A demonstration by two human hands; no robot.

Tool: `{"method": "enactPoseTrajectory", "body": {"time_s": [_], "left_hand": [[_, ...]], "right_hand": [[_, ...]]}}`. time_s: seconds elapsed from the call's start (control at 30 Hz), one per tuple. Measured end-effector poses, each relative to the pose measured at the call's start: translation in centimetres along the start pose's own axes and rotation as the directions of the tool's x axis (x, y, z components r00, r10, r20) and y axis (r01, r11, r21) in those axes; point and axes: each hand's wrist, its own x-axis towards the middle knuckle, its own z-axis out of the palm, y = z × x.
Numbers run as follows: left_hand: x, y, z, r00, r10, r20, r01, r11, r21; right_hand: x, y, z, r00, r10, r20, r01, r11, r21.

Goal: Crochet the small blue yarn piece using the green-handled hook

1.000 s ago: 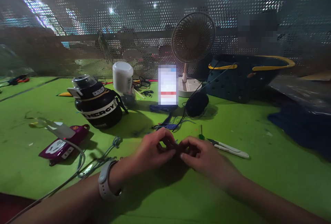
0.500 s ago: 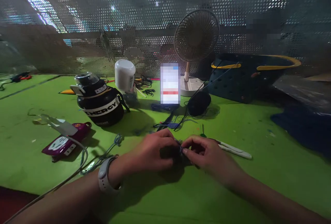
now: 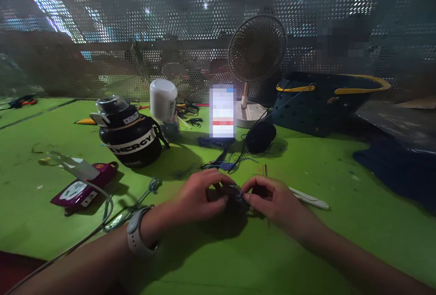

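My left hand (image 3: 204, 195), with a pale band on its wrist, curls its fingers around a small piece of dark blue yarn work (image 3: 238, 195). From the other side my right hand (image 3: 269, 197) pinches the same piece between thumb and forefinger. A thin stick (image 3: 266, 170), perhaps a crochet hook, shows above the right hand. White scissor-like handles (image 3: 309, 199) lie just right of that hand, partly hidden by it. Beyond the hands are a small blue knitted scrap (image 3: 226, 166) and a dark ball of yarn (image 3: 260, 137) with loose strands.
A lit phone (image 3: 222, 111) stands upright before a fan (image 3: 255, 115). At left are a black jug (image 3: 132, 147), a white container (image 3: 163, 100), a purple power strip (image 3: 85, 190) with a cable, and loose yarn (image 3: 153, 186). A dark basket (image 3: 306, 109) stands right on the green table (image 3: 306, 258).
The yarn work shows more between my hands. My left fingers have opened out a little and shifted slightly. The thin stick by my right hand has turned, its green part no longer visible.
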Motion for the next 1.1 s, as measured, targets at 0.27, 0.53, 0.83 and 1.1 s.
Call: {"method": "enactPoseTrajectory", "body": {"time_s": [0.27, 0.53, 0.83, 1.1], "left_hand": [[-0.3, 0.1, 1.0, 0.997, 0.072, -0.022, -0.07, 0.993, 0.095], [-0.2, -0.3, 1.0, 0.998, 0.063, -0.021, -0.061, 0.997, 0.054], [0.1, -0.4, -0.1, 0.996, -0.082, -0.039, 0.083, 0.996, 0.026], [-0.1, -1.0, -0.5, 0.981, -0.193, 0.007, 0.192, 0.977, 0.09]], "right_hand": [[0.2, -0.4, 0.0, 0.998, 0.064, 0.012, -0.065, 0.986, 0.155], [-0.1, -1.0, -0.1, 1.0, 0.021, 0.01, -0.022, 0.999, 0.034], [-0.4, -1.6, -1.3, 0.998, -0.028, -0.051, 0.014, 0.968, -0.25], [-0.1, -1.3, -1.5, 0.993, -0.119, -0.027, 0.088, 0.849, -0.522]]}}
